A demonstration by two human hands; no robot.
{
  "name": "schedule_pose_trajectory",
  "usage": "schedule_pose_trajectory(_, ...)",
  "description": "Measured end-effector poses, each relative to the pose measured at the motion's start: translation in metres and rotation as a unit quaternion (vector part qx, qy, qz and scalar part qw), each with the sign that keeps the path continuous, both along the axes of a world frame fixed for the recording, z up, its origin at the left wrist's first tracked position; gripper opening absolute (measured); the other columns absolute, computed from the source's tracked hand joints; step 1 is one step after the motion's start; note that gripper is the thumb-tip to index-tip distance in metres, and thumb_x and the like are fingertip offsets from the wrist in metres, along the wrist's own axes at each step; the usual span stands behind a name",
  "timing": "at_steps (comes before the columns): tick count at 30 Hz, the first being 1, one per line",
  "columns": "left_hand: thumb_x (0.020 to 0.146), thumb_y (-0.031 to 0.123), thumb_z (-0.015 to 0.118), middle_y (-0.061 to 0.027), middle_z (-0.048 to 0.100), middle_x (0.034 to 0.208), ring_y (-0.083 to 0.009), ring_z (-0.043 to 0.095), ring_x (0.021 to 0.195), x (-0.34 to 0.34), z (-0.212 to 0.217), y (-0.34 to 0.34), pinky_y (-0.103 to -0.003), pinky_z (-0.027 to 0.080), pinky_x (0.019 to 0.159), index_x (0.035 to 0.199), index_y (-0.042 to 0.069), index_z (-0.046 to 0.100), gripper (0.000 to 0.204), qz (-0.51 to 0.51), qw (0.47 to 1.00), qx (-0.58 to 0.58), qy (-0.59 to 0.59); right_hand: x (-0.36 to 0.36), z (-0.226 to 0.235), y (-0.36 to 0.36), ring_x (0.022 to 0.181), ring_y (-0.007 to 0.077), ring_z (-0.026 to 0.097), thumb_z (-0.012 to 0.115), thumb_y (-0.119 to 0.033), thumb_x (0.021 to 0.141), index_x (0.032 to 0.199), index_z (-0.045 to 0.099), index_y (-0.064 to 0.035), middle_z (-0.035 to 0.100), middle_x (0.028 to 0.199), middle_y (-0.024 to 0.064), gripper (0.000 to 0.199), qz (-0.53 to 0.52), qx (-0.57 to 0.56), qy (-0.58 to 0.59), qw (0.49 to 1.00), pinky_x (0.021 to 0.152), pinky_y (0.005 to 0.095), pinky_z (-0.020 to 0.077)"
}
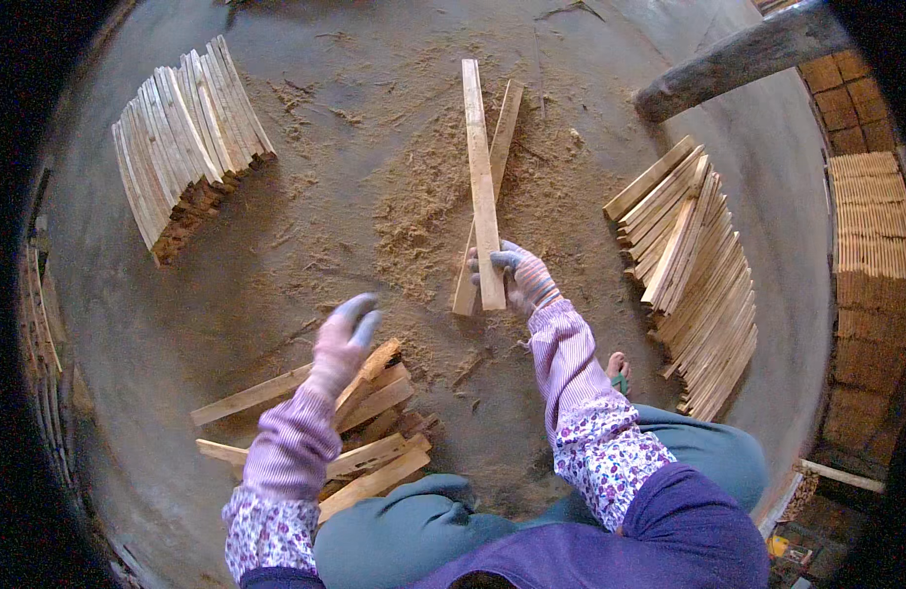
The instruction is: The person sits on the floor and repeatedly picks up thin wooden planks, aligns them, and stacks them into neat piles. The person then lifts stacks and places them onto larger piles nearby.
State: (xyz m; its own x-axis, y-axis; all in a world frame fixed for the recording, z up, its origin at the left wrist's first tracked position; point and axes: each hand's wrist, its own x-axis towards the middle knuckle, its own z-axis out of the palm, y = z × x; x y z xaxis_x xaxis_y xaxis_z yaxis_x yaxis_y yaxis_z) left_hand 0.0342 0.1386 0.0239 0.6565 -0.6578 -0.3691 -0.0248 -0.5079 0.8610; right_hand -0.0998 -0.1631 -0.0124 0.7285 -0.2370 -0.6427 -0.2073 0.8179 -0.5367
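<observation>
My right hand [523, 276], in a striped glove with grey-blue fingertips, grips a long pale wooden slat [481, 167] near its closer end. The slat points away from me. Beneath it, a second slat [506, 128] crosses at an angle above the sawdust; its lower end is close to my right hand, and whether those fingers touch it is hard to tell. My left hand [343, 339], gloved alike, is raised with its thumb and fingers apart and nothing in it. Just below it lies a loose heap of rough wooden pieces [379, 401].
A neat row of slats [192, 137] lies at the far left, another fanned stack [708, 280] at the right. Sawdust [413, 206] covers the middle of the floor. A thick post [738, 64] stands at the upper right, near stacked brown ridged pieces [870, 226]. A sandaled foot [620, 373] shows nearby.
</observation>
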Motion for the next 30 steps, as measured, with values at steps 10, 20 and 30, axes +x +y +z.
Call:
schedule_pose_trajectory(10,0.092,0.029,0.07,-0.0011,0.065,0.093,-0.0117,0.061,0.08,-0.012,-0.026,-0.087,-0.027,0.051,0.067,0.125,0.005,0.054,0.044,0.055,0.928,-0.151,0.337,0.026,0.013,0.045,0.106,0.038,0.065,0.078,-0.046,0.078,0.153,0.022,-0.0137,0.058,0.128,0.0248,0.098,0.25,-0.564,0.402,0.676,0.088,0.0468,0.0528)
schedule_pose_trajectory(20,0.096,0.027,0.065,0.0031,0.058,0.085,-0.0067,0.053,0.067,-0.016,-0.038,-0.08,-0.024,0.046,0.056,0.13,0.009,0.054,0.04,0.147,0.951,-0.167,0.214,-0.016,-0.036,0.014,0.102,0.0201,0.065,0.057,0.002,0.076,0.129,0.054,-0.0022,0.068,0.112,0.007,0.053,0.024,-0.16,0.073,0.984,0.089,0.041,0.055)
schedule_pose_trajectory(30,0.096,0.046,0.061,-0.0172,0.065,0.11,-0.023,0.064,0.087,-0.03,-0.057,-0.078,-0.037,0.052,0.077,0.146,0.006,0.039,0.068,0.103,0.993,-0.049,-0.032,0.022,-0.009,0.058,0.112,0.0213,0.061,0.059,0.0,0.083,0.144,0.041,-0.0011,0.062,0.127,0.0103,0.064,0.109,-0.178,-0.032,0.977,0.096,0.0339,0.0507)
